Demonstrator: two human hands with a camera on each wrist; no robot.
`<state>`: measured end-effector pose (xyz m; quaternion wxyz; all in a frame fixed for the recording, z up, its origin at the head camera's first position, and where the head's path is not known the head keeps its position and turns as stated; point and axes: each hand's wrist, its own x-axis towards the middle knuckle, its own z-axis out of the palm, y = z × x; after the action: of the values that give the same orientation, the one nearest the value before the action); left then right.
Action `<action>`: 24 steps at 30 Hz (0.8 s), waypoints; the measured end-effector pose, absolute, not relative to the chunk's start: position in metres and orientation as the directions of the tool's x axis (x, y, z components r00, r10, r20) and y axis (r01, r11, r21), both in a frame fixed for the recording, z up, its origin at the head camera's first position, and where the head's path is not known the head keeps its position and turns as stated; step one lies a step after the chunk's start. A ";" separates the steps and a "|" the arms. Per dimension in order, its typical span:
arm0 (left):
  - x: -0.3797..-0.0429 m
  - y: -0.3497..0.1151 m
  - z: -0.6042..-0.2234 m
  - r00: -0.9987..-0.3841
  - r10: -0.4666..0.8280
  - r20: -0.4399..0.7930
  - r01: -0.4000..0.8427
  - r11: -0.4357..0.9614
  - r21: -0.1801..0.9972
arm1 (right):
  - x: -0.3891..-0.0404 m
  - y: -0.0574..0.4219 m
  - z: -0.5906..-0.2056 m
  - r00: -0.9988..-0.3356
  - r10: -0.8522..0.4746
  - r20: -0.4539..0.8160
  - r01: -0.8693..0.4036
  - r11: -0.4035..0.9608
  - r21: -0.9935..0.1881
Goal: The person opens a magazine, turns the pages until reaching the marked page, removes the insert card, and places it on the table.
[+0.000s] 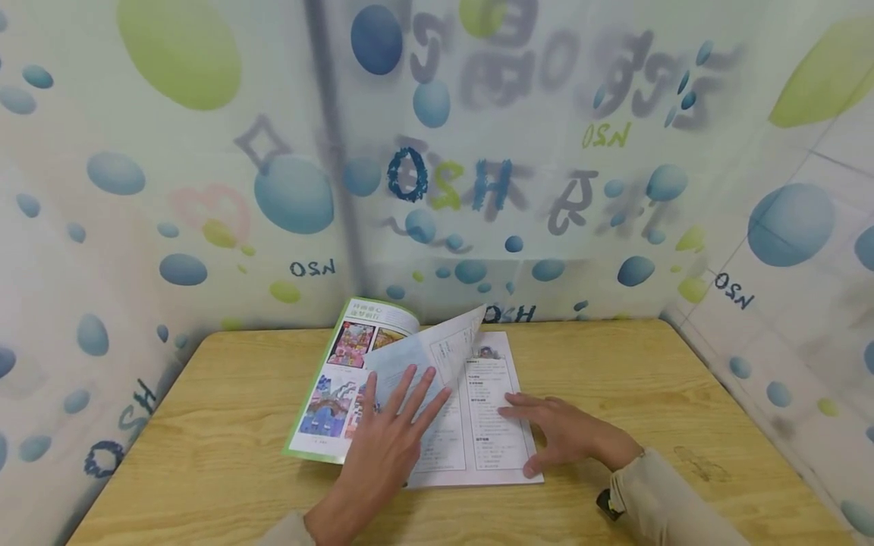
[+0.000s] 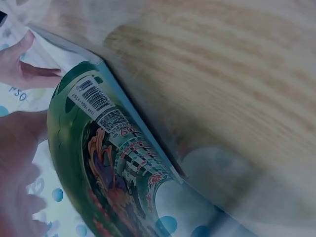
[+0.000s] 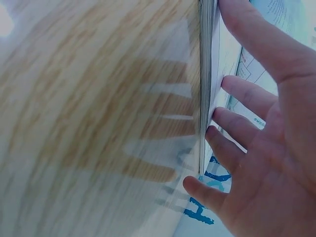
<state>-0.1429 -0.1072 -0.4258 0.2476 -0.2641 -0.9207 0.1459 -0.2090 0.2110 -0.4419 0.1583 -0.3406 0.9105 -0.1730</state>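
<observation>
A magazine (image 1: 492, 425) lies spread out on the wooden table, its green-edged cover side (image 1: 321, 402) lifted at the left and showing colourful pictures. One page (image 1: 437, 349) stands half turned, its corner raised above the printed sheet on the right. My left hand (image 1: 392, 432) lies over this page with straight, spread fingers. My right hand (image 1: 563, 428) touches the right-hand page near its outer edge, thumb low and fingers extended. In the left wrist view the back cover (image 2: 113, 153) curves upward, with a barcode on it. The right wrist view shows fingertips (image 3: 219, 116) along the magazine's page edges.
The glossy wooden table (image 1: 225, 409) extends around the magazine on both sides. Behind and beside it hang pale sheets (image 1: 437, 250) printed with blue and green drops and lettering. A dark object (image 1: 608, 504) sits at my right cuff.
</observation>
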 end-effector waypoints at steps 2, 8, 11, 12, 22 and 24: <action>-0.144 -0.107 -0.427 -0.756 0.564 0.334 0.421 0.808 -0.412 | -0.209 0.211 -0.442 -0.717 -0.677 -0.167 -0.568 0.706 -0.422; -0.147 -0.105 -0.429 -0.750 0.625 0.217 0.473 0.735 -0.486 | -0.209 0.211 -0.443 -0.724 -0.669 -0.170 -0.558 0.712 -0.426; -0.147 -0.104 -0.429 -0.724 0.667 0.179 0.503 0.687 -0.524 | -0.209 0.211 -0.443 -0.725 -0.668 -0.169 -0.558 0.713 -0.424; -0.147 -0.104 -0.430 -0.718 0.675 0.168 0.512 0.676 -0.530 | -0.209 0.211 -0.443 -0.725 -0.668 -0.169 -0.558 0.713 -0.425; -0.147 -0.102 -0.431 -0.689 0.700 0.189 0.529 0.664 -0.529 | -0.209 0.211 -0.443 -0.722 -0.670 -0.172 -0.557 0.710 -0.430; -0.147 -0.102 -0.431 -0.680 0.702 0.212 0.528 0.669 -0.523 | -0.209 0.211 -0.443 -0.723 -0.668 -0.175 -0.554 0.713 -0.430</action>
<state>-0.1473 -0.1019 -0.4312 0.2022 -0.3453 -0.8908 0.2151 -0.2086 0.2107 -0.4427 0.1611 -0.3355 0.9112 -0.1766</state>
